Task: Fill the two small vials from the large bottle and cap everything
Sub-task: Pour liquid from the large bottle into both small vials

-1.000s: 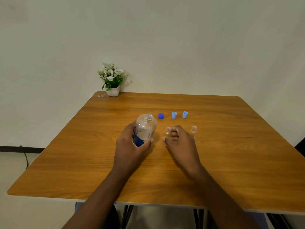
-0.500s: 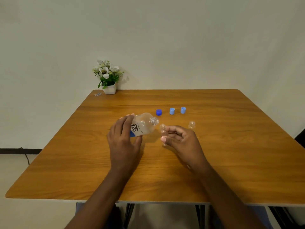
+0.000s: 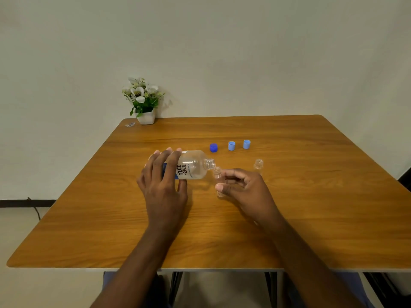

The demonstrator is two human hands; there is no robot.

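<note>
My left hand [image 3: 163,185] grips the large clear bottle [image 3: 192,164], tipped on its side with its open neck pointing right. The neck sits just above the mouth of a small clear vial [image 3: 218,182], which my right hand [image 3: 244,188] holds upright between thumb and fingers. A second small vial [image 3: 258,165] stands open on the table to the right, apart from both hands. Behind them lie a dark blue cap [image 3: 213,147] and two light blue caps [image 3: 231,145] [image 3: 246,144] in a row.
The wooden table [image 3: 311,218] stands against a pale wall. A white pot of flowers [image 3: 144,103] sits at its far left corner, with a small object [image 3: 130,124] beside it.
My left hand has tipped the bottle from upright onto its side and brought its neck over the vial in my right hand. The view has shifted slightly.
</note>
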